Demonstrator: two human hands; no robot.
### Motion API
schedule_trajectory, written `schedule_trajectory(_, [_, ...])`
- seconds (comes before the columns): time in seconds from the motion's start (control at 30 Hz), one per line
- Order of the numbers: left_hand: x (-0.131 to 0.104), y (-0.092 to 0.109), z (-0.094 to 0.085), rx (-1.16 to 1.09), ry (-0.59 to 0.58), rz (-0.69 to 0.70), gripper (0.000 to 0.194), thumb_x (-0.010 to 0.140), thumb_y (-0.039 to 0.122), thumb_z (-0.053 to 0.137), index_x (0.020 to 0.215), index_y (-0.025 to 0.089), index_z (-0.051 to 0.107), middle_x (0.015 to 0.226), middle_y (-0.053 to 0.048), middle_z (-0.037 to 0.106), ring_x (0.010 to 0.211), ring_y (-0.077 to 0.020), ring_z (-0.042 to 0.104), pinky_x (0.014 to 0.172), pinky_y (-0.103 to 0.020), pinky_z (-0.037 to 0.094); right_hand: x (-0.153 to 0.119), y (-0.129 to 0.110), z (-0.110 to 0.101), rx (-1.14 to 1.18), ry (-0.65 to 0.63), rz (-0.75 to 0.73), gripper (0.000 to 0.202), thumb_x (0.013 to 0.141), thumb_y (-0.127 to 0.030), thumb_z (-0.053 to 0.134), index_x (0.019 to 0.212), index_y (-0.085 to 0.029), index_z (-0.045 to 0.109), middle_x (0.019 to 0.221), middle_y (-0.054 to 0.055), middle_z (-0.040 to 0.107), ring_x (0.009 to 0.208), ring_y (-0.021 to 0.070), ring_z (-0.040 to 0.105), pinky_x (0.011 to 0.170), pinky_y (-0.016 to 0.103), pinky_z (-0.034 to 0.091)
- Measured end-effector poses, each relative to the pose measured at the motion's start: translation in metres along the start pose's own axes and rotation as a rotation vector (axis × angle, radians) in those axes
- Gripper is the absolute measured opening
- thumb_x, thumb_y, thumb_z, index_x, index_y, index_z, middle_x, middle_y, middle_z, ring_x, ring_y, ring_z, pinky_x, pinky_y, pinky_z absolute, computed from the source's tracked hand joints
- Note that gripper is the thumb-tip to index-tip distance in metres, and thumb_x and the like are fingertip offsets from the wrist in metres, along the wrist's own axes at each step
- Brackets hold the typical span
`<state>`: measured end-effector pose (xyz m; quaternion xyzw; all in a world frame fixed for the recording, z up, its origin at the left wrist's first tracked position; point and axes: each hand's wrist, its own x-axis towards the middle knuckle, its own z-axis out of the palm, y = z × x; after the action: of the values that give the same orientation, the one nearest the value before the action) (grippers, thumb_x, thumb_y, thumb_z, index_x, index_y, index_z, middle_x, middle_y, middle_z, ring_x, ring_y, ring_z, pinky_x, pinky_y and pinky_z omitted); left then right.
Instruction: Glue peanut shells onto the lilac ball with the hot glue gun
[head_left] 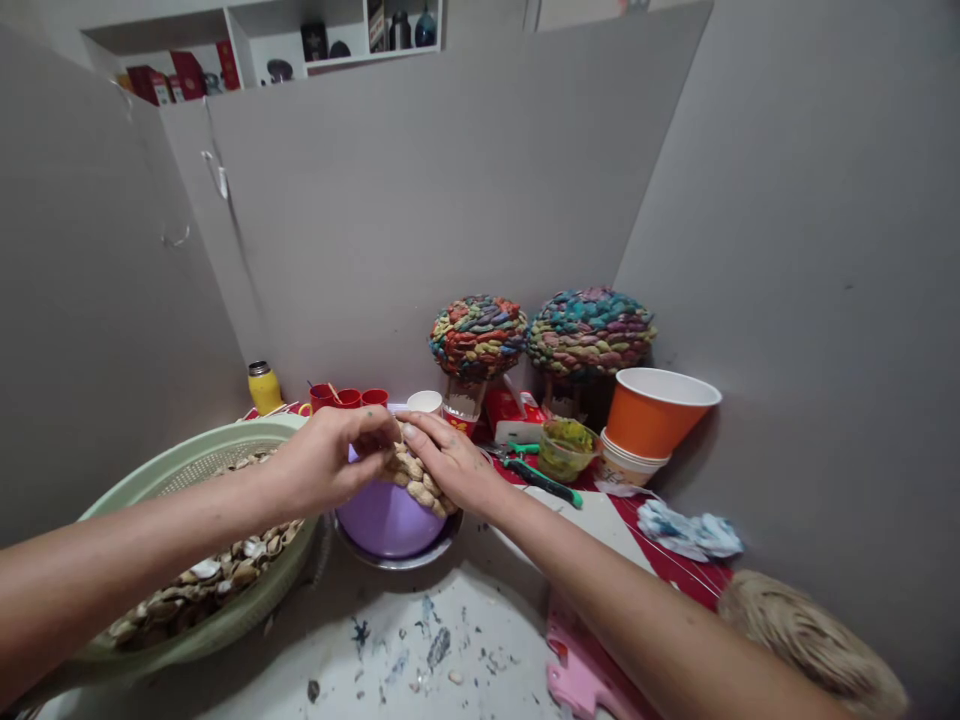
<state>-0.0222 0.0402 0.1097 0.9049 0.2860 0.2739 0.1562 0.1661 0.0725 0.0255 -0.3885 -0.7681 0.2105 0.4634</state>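
A smooth purple rounded form (390, 520) sits in a shallow metal bowl (405, 564) on the table. Joined rows of tan peanuts (417, 478) cover its right side. My left hand (345, 448) is at the left end of these rows, thumb and fingers bent together in a pinch; what is between the fingertips is too small to make out. From the right, my right hand (454, 462) lies over the peanuts and grips them against the purple form, its thumb close to my left fingertips. The hand hides part of the rows.
A green colander (97, 510) of shells stands left. Behind are red cups (347, 398), a yellow bottle (263, 388) and two colourful domed pieces (480, 338) (592, 330). Right are pliers (544, 482), orange paper tub (652, 415), crumpled cloth (690, 530), twine (810, 640) and pink tool (574, 670).
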Motion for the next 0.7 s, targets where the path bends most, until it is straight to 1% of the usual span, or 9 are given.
schedule_trajectory(0.1, [0.001, -0.006, -0.003, 0.015, 0.143, -0.089, 0.010, 0.085, 0.019, 0.054, 0.085, 0.014, 0.063, 0.074, -0.001, 0.066, 0.067, -0.0124, 0.058, 0.063, -0.025, 0.048, 0.000, -0.002, -0.002, 0.005, -0.005, 0.006, 0.041, 0.097, -0.042, 0.040, 0.121, -0.019, 0.064, 0.124, 0.011, 0.065, 0.120, 0.0241, 0.056, 0.105, 0.041, 0.041])
schedule_trajectory(0.17, [0.003, -0.015, -0.001, -0.008, 0.219, -0.164, 0.015, 0.086, 0.025, 0.055, 0.092, 0.015, 0.064, 0.085, -0.004, 0.069, 0.076, -0.0150, 0.062, 0.072, -0.029, 0.051, -0.001, -0.003, -0.003, 0.006, -0.008, 0.009, 0.039, 0.097, -0.041, 0.041, 0.122, -0.021, 0.064, 0.125, 0.009, 0.065, 0.120, 0.0235, 0.056, 0.105, 0.041, 0.041])
schedule_trajectory(0.2, [0.004, -0.021, 0.001, -0.039, 0.225, -0.200, 0.020, 0.087, 0.029, 0.056, 0.099, 0.015, 0.064, 0.094, -0.006, 0.070, 0.085, -0.0170, 0.064, 0.078, -0.032, 0.052, -0.002, -0.003, -0.003, 0.005, -0.008, 0.010, 0.038, 0.098, -0.041, 0.041, 0.123, -0.021, 0.063, 0.125, 0.009, 0.065, 0.120, 0.0236, 0.057, 0.105, 0.042, 0.042])
schedule_trajectory(0.3, [0.006, -0.039, 0.010, -0.184, 0.114, -0.296, 0.040, 0.089, 0.037, 0.053, 0.124, 0.016, 0.058, 0.128, -0.012, 0.064, 0.116, -0.0233, 0.059, 0.099, -0.041, 0.047, -0.003, -0.001, -0.003, -0.004, 0.004, -0.001, 0.038, 0.098, -0.040, 0.042, 0.126, -0.020, 0.059, 0.126, 0.010, 0.065, 0.117, 0.0240, 0.059, 0.101, 0.042, 0.046])
schedule_trajectory(0.4, [0.006, -0.047, 0.019, -0.296, -0.031, -0.393, 0.052, 0.091, 0.044, 0.049, 0.136, 0.019, 0.050, 0.144, -0.010, 0.053, 0.132, -0.0241, 0.049, 0.112, -0.043, 0.035, -0.004, -0.002, -0.006, -0.026, 0.054, -0.051, 0.034, 0.098, -0.037, 0.043, 0.124, -0.022, 0.059, 0.121, 0.009, 0.067, 0.112, 0.0235, 0.062, 0.096, 0.040, 0.049])
schedule_trajectory(0.5, [0.004, -0.048, 0.022, -0.312, -0.057, -0.426, 0.060, 0.089, 0.050, 0.049, 0.141, 0.019, 0.045, 0.148, -0.009, 0.048, 0.136, -0.0246, 0.044, 0.116, -0.042, 0.030, -0.010, -0.011, -0.013, -0.067, 0.191, -0.121, 0.026, 0.096, -0.032, 0.047, 0.116, -0.022, 0.062, 0.119, 0.010, 0.065, 0.114, 0.0253, 0.058, 0.099, 0.043, 0.044])
schedule_trajectory(0.57, [0.003, -0.047, 0.022, -0.299, -0.054, -0.421, 0.060, 0.089, 0.051, 0.048, 0.141, 0.019, 0.046, 0.148, -0.009, 0.048, 0.136, -0.0247, 0.044, 0.115, -0.042, 0.031, -0.017, -0.021, -0.018, -0.109, 0.269, -0.195, 0.019, 0.095, -0.027, 0.051, 0.106, -0.022, 0.065, 0.111, 0.011, 0.064, 0.109, 0.0259, 0.058, 0.096, 0.044, 0.045])
schedule_trajectory(0.63, [0.002, -0.046, 0.022, -0.277, -0.055, -0.412, 0.058, 0.090, 0.049, 0.048, 0.140, 0.020, 0.046, 0.147, -0.009, 0.049, 0.135, -0.0247, 0.046, 0.114, -0.042, 0.033, -0.026, -0.031, -0.022, -0.195, 0.287, -0.326, 0.014, 0.093, -0.021, 0.054, 0.100, -0.023, 0.067, 0.099, 0.009, 0.064, 0.096, 0.0244, 0.060, 0.085, 0.042, 0.048])
schedule_trajectory(0.7, [0.002, -0.045, 0.021, -0.260, -0.047, -0.409, 0.057, 0.090, 0.046, 0.048, 0.140, 0.019, 0.047, 0.146, -0.010, 0.050, 0.133, -0.0257, 0.048, 0.113, -0.042, 0.035, -0.033, -0.038, -0.023, -0.309, 0.241, -0.452, 0.015, 0.092, -0.016, 0.056, 0.100, -0.023, 0.067, 0.091, 0.007, 0.064, 0.087, 0.0228, 0.058, 0.078, 0.041, 0.047])
